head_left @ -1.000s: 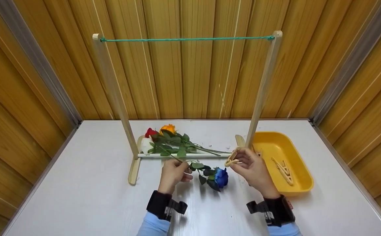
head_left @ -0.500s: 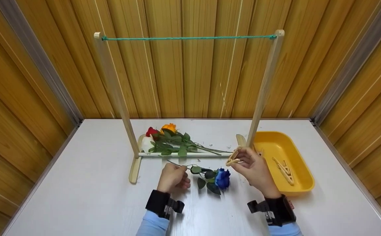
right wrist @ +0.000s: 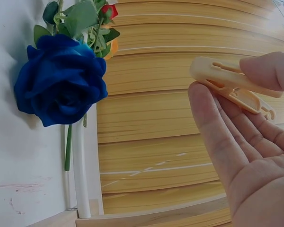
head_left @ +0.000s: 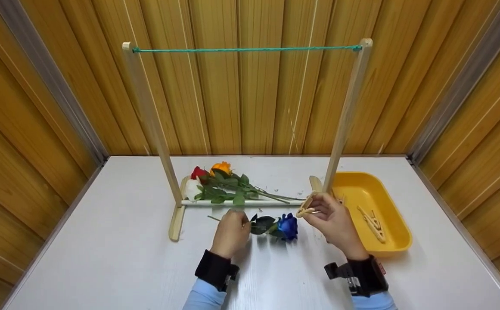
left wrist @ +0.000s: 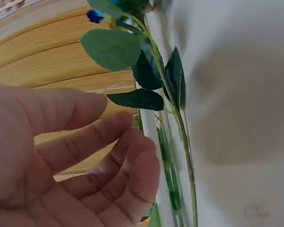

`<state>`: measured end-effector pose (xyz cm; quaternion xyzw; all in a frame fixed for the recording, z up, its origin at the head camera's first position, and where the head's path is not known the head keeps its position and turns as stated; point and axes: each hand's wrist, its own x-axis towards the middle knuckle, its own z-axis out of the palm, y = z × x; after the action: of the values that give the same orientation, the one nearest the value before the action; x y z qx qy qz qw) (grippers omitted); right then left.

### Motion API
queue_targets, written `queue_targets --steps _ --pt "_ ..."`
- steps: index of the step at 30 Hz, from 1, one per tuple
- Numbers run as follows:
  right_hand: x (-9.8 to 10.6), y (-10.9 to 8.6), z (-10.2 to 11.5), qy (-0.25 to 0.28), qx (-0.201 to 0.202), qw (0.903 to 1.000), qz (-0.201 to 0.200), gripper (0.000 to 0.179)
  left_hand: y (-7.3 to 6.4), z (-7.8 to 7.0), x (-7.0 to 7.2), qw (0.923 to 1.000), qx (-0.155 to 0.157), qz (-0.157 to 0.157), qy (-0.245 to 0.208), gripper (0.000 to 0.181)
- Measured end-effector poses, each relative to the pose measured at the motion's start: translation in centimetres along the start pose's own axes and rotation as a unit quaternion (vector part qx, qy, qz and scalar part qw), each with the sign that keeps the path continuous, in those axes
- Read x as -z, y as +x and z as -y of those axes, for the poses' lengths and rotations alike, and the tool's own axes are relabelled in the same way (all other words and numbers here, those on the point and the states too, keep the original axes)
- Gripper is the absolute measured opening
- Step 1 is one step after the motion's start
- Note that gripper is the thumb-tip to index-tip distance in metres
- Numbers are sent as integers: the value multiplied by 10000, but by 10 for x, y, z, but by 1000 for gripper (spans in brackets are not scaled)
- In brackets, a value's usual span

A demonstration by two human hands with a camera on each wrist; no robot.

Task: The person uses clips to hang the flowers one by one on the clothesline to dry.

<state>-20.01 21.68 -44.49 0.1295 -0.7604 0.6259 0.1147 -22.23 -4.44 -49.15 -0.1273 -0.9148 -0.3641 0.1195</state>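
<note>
A blue artificial rose (head_left: pixel 287 227) lies near the middle of the table with its bloom to the right and its stem to the left. My left hand (head_left: pixel 231 234) is over the stem in the head view. From the left wrist, its loosely bent fingers (left wrist: pixel 144 172) are seen beside the green stem (left wrist: pixel 183 132), with a gap between thumb and forefinger. My right hand (head_left: pixel 333 221) pinches a beige plastic clothespin (right wrist: pixel 222 78) between thumb and fingers, right of the bloom. Behind, a red rose (head_left: pixel 198 173), an orange rose (head_left: pixel 220 168) and a white rose (head_left: pixel 193 190) lie together.
A wooden frame (head_left: pixel 340 129) stands upright on the white table (head_left: pixel 103 241), with a green cord (head_left: pixel 250 50) strung between its post tops. A white bar (head_left: pixel 275 203) joins its feet. At right, a yellow tray (head_left: pixel 398 228) contains clothespins (head_left: pixel 372 224).
The blue rose has shifted and turned, its bloom moving slightly up and left. My left hand has loosened from the stem and turned over it. My right hand stays put with the clothespin.
</note>
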Motion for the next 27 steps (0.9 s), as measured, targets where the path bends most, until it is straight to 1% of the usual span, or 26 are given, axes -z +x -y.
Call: queue_targets --steps 2,4,7,10,14,18,21,27 --pt "0 0 0 -5 -3 10000 0 37 -2 -1 -1 9994 -155 -71 308 9" --pt "0 0 -1 -17 26 10000 -5 37 -4 -2 -1 9984 -238 -30 505 7" --pt "0 0 -1 -28 88 10000 -9 37 -6 -3 1 9972 -322 203 649 9" --pt "0 0 -1 -31 98 9999 -7 37 -8 -4 2 9951 -330 557 746 16" --pt "1 0 -1 -43 44 10000 -14 37 -9 -5 2 9918 -315 893 855 19" --pt "1 0 -1 -55 42 10000 -24 37 -8 -8 2 9900 -273 1059 887 13" --pt "1 0 -1 -31 53 10000 -18 36 -8 -11 1 9884 -285 1181 915 12" --pt "2 1 -1 -52 17 10000 -3 35 -9 -18 -2 9805 -619 1384 1252 14"
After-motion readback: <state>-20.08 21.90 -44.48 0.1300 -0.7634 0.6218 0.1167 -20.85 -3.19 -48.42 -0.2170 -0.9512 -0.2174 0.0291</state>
